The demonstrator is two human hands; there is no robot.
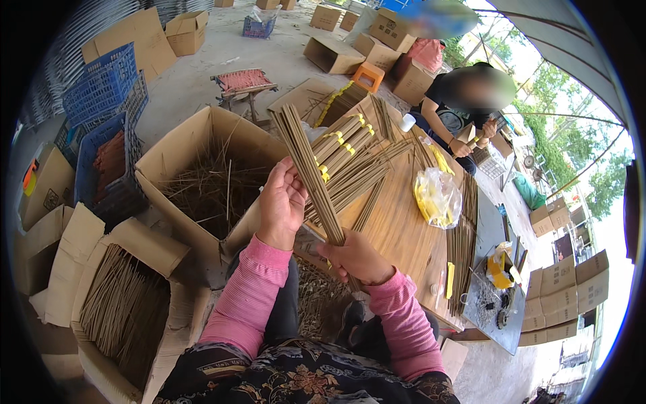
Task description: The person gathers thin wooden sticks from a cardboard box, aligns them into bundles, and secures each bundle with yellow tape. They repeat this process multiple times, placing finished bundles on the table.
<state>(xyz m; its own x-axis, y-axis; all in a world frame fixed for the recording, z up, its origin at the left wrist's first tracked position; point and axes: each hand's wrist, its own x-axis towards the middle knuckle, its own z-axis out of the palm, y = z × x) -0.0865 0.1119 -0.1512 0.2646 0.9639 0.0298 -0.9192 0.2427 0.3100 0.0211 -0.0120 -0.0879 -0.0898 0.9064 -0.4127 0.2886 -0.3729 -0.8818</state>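
A bundle of thin brown incense sticks (313, 182) slants across in front of me, its upper end leaning left. My right hand (356, 258) is wrapped round its lower part. My left hand (283, 206) lies against its left side higher up, fingers bent behind the sticks; their tips are partly hidden. Just beyond, on the wooden table (390, 232), are bundles bound with yellow bands (343, 145) and many loose sticks (367, 172). A clear plastic bag with yellow contents (437, 197) lies to their right.
Left of me stand a carton of broken sticks (215, 175) and a carton packed with sticks (124, 316). Blue crates (108, 87) are stacked farther left. A grey board (494, 289) adjoins the table's right side. Across it a person (457, 111) holds something in both hands.
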